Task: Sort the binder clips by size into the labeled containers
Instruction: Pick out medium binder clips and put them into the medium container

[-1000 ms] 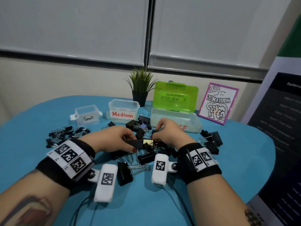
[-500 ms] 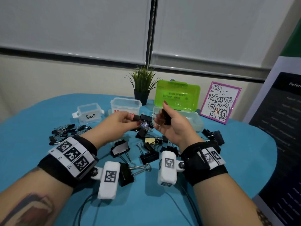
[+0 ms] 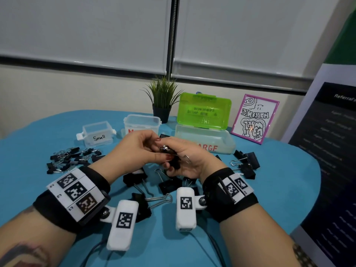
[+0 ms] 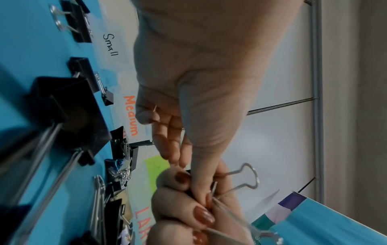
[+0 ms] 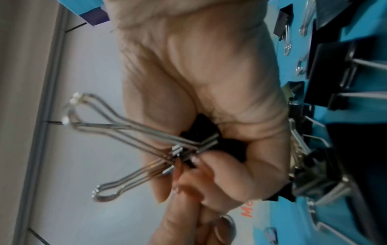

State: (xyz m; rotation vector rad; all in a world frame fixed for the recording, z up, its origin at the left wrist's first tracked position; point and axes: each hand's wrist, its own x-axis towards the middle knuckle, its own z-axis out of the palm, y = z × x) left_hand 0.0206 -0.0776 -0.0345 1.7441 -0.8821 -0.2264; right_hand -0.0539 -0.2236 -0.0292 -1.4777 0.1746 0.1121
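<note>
Blue tabletop (image 3: 269,189): my right hand (image 3: 189,160) grips, apparently, two joined binder clips (image 5: 159,145); left hand (image 3: 138,149) pinches them. Next: separate, judge size, bin.

Office or meeting room: drawn roller blinds (image 3: 82,29), printed poster stand (image 3: 327,143), potted plant (image 3: 162,99), blue-covered surface (image 3: 279,189)

Potted green plant (image 3: 163,101) at the rear of a blue table (image 3: 269,189); pink-framed drawing (image 3: 255,118) propped right; dark printed poster (image 3: 327,151) at far right; white window blinds (image 3: 82,29) behind.
</note>
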